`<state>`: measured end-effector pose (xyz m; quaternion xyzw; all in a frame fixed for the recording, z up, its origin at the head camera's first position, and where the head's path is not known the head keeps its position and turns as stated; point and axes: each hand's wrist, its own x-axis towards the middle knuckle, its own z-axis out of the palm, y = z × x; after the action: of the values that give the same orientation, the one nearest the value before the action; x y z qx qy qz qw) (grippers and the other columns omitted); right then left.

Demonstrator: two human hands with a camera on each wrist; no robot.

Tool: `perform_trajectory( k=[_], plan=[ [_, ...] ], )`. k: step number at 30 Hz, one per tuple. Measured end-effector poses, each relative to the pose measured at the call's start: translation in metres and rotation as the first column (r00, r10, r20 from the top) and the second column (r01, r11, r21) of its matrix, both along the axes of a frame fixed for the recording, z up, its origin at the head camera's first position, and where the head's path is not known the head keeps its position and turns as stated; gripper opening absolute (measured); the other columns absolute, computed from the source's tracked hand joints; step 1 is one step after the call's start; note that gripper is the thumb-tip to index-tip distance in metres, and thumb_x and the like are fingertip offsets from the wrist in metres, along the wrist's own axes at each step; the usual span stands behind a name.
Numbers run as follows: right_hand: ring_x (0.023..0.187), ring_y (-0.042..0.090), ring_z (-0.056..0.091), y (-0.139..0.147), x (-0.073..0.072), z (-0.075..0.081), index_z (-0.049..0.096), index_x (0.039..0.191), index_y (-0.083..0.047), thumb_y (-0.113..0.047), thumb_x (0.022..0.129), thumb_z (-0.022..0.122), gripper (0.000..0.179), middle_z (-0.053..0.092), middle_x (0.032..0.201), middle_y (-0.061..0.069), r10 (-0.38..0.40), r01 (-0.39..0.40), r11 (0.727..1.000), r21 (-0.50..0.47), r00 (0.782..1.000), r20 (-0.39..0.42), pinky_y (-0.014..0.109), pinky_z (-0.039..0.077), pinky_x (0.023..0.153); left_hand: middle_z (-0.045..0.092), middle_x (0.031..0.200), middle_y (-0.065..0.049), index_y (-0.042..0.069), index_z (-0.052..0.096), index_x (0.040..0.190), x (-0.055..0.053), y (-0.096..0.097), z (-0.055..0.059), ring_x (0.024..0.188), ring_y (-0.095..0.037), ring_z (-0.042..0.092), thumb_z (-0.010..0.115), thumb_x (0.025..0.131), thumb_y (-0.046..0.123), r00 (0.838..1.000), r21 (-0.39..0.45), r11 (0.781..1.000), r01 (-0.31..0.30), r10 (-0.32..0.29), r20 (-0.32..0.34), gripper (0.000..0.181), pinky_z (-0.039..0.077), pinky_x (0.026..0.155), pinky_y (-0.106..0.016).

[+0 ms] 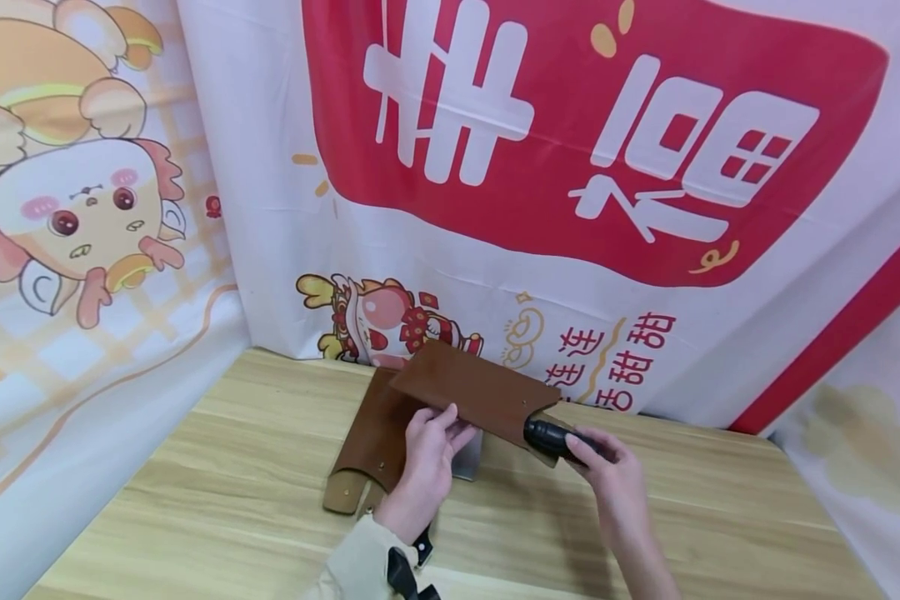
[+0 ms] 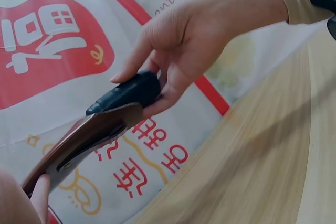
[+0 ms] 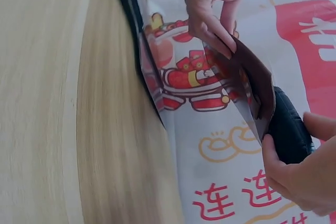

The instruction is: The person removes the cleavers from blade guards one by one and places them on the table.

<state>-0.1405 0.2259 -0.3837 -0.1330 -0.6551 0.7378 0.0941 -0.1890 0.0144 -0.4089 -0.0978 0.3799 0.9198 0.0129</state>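
Observation:
A brown leather knife sheath [image 1: 480,387] is held up off the table, tilted down to the right. My left hand [image 1: 429,458] pinches its lower edge between thumb and fingers. Out of its right end sticks a black knife handle [image 1: 551,437]; any blade is hidden inside. My right hand [image 1: 618,479] grips the handle's end, with the thumb along it in the left wrist view. In the right wrist view, both the sheath [image 3: 254,72] and the black handle [image 3: 289,124] show between the two hands.
A second brown sheath [image 1: 363,433] lies on the wooden table [image 1: 232,467] left of my left hand. Part of a metal blade [image 1: 467,458] shows on the table behind that hand, and a black riveted handle [image 1: 423,547] beside the wrist. Printed cloth [image 1: 270,208] hangs behind the table.

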Motion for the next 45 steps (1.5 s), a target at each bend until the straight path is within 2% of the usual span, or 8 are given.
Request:
perform_trajectory(
  k=[3, 7, 9, 15, 18, 25, 33, 45],
  plan=[
    [0.099, 0.013, 0.068, 0.003, 0.000, -0.001, 0.067, 0.104, -0.002, 0.001, 0.100, 0.064, 0.006, 0.057, 0.114, 0.008, 0.014, -0.017, 0.979, -0.204, 1.000, -0.018, 0.031, 0.055, 0.098, 0.058, 0.116, -0.022, -0.011, 0.042, 0.128, 0.001, 0.003, 0.002, 0.101, -0.028, 0.066, 0.050, 0.107, 0.002, 0.999, 0.026, 0.999, -0.035, 0.035, -0.002, 0.025, 0.055, 0.098, -0.048],
    [0.100, 0.019, 0.072, 0.008, 0.001, -0.001, 0.065, 0.103, -0.002, -0.002, 0.104, 0.058, 0.008, 0.063, 0.114, 0.012, 0.048, -0.049, 0.917, -0.395, 0.999, -0.012, 0.036, 0.053, 0.102, 0.059, 0.111, -0.020, -0.009, 0.042, 0.124, 0.004, 0.005, 0.003, 0.096, -0.025, 0.068, 0.050, 0.107, 0.001, 0.997, 0.055, 0.995, -0.080, 0.080, -0.002, 0.021, 0.057, 0.095, -0.047],
    [0.102, 0.023, 0.073, 0.010, 0.002, -0.001, 0.067, 0.104, -0.002, -0.003, 0.105, 0.057, 0.010, 0.069, 0.111, 0.014, 0.073, -0.069, 0.867, -0.494, 0.997, -0.012, 0.040, 0.050, 0.105, 0.059, 0.111, -0.019, -0.009, 0.041, 0.124, 0.006, 0.007, 0.004, 0.094, -0.024, 0.068, 0.050, 0.107, 0.000, 0.995, 0.066, 0.993, -0.099, 0.099, 0.001, 0.021, 0.058, 0.094, -0.046],
    [0.105, 0.036, 0.071, 0.010, 0.004, -0.001, 0.063, 0.115, 0.004, -0.001, 0.106, 0.053, 0.014, 0.069, 0.112, 0.026, 0.123, -0.085, 0.654, -0.751, 0.992, -0.006, 0.045, 0.041, 0.113, 0.057, 0.119, -0.022, -0.008, 0.037, 0.127, 0.012, 0.013, 0.005, 0.100, -0.027, 0.067, 0.050, 0.107, -0.001, 0.989, 0.082, 0.986, -0.146, 0.148, -0.012, 0.025, 0.058, 0.093, -0.045],
    [0.104, 0.040, 0.070, 0.008, 0.003, -0.002, 0.049, 0.125, 0.007, -0.001, 0.106, 0.051, 0.021, 0.066, 0.113, 0.030, 0.131, -0.068, 0.596, -0.800, 0.991, 0.013, 0.045, 0.040, 0.114, 0.056, 0.122, -0.023, -0.008, 0.037, 0.127, 0.016, 0.016, 0.005, 0.104, -0.028, 0.066, 0.049, 0.107, 0.000, 0.989, 0.066, 0.987, -0.148, 0.149, -0.014, 0.025, 0.057, 0.094, -0.045],
    [0.103, 0.041, 0.071, 0.006, 0.001, -0.004, 0.040, 0.129, 0.010, -0.006, 0.107, 0.051, 0.029, 0.066, 0.111, 0.031, 0.133, -0.054, 0.559, -0.827, 0.991, 0.026, 0.044, 0.039, 0.114, 0.052, 0.123, -0.024, -0.008, 0.037, 0.127, 0.022, 0.022, 0.006, 0.102, -0.026, 0.067, 0.050, 0.107, -0.001, 0.989, 0.038, 0.988, -0.148, 0.148, -0.020, 0.026, 0.059, 0.092, -0.041],
    [0.101, 0.037, 0.072, 0.005, -0.001, -0.005, 0.030, 0.140, 0.004, -0.011, 0.108, 0.051, 0.041, 0.066, 0.106, 0.030, 0.106, -0.046, 0.585, -0.810, 0.994, 0.020, 0.042, 0.039, 0.113, 0.050, 0.118, -0.022, -0.008, 0.039, 0.126, 0.023, 0.028, 0.005, 0.099, -0.026, 0.067, 0.053, 0.106, 0.001, 0.984, -0.014, 0.985, -0.170, 0.169, -0.057, 0.026, 0.061, 0.087, -0.038],
    [0.094, 0.041, 0.073, 0.001, 0.000, 0.004, 0.038, 0.130, 0.006, -0.002, 0.105, 0.055, 0.031, 0.068, 0.102, 0.035, 0.084, -0.041, 0.538, -0.842, 0.996, 0.006, 0.046, 0.038, 0.112, 0.049, 0.111, -0.019, -0.010, 0.043, 0.118, 0.017, 0.019, 0.014, 0.099, -0.026, 0.064, 0.054, 0.104, -0.003, 0.980, -0.003, 0.982, -0.189, 0.189, -0.066, 0.019, 0.062, 0.084, -0.041]
  ],
)
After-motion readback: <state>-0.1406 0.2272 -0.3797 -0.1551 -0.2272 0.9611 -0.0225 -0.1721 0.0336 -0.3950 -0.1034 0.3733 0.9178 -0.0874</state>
